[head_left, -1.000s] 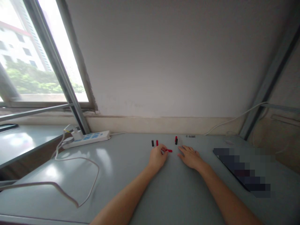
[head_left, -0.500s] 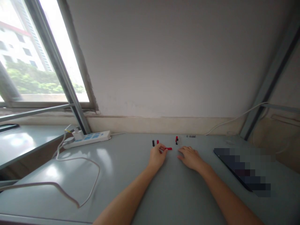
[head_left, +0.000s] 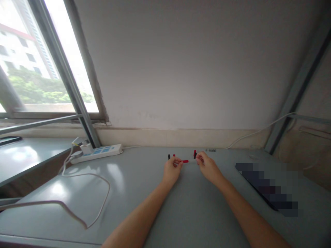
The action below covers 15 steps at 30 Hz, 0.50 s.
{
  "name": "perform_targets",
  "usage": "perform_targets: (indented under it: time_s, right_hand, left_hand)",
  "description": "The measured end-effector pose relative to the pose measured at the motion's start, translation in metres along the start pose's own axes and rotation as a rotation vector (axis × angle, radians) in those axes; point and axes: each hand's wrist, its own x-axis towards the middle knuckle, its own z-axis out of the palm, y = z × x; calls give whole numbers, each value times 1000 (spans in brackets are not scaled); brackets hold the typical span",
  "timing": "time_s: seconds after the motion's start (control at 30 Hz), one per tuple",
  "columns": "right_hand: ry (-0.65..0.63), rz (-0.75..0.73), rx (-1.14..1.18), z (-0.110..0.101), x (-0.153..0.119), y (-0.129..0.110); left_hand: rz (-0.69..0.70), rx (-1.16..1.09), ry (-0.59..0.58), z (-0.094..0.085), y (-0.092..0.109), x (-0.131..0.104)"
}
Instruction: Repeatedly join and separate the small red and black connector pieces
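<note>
With our left hand (head_left: 171, 171) we grasp a slim red cylindrical rod (head_left: 185, 161), which juts past the fingers toward our right hand (head_left: 208, 168). We have the right fingers drawn together beside a small red-and-black piece (head_left: 194, 153), but cannot tell whether they hold anything. Just beyond our left fingers, a short black cylinder (head_left: 169, 156) and a short red cylinder (head_left: 174, 155) sit on the smooth grey worktop (head_left: 196, 210).

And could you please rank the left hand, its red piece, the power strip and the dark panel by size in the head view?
Dark panel
Power strip
Left hand
Red piece, partly hidden by the hand
</note>
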Motion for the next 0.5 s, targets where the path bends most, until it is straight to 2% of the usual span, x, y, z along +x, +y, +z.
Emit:
perform_targets:
  time_s: [0.13, 0.27, 0.4, 0.5]
  right_hand:
    - [4, 27, 118, 2, 3, 4]
    - [-8, 77, 258, 0, 7, 8]
    - [-79, 112, 389, -2, 8, 7]
    - [-149, 110, 459, 2, 6, 4]
  left_hand:
    - [-41, -50, 3, 1, -2, 2]
    - [-125, -214, -25, 0, -1, 4]
    - [-193, -392, -73, -1, 7, 2]
    - [-176, -435, -148, -1, 11, -1]
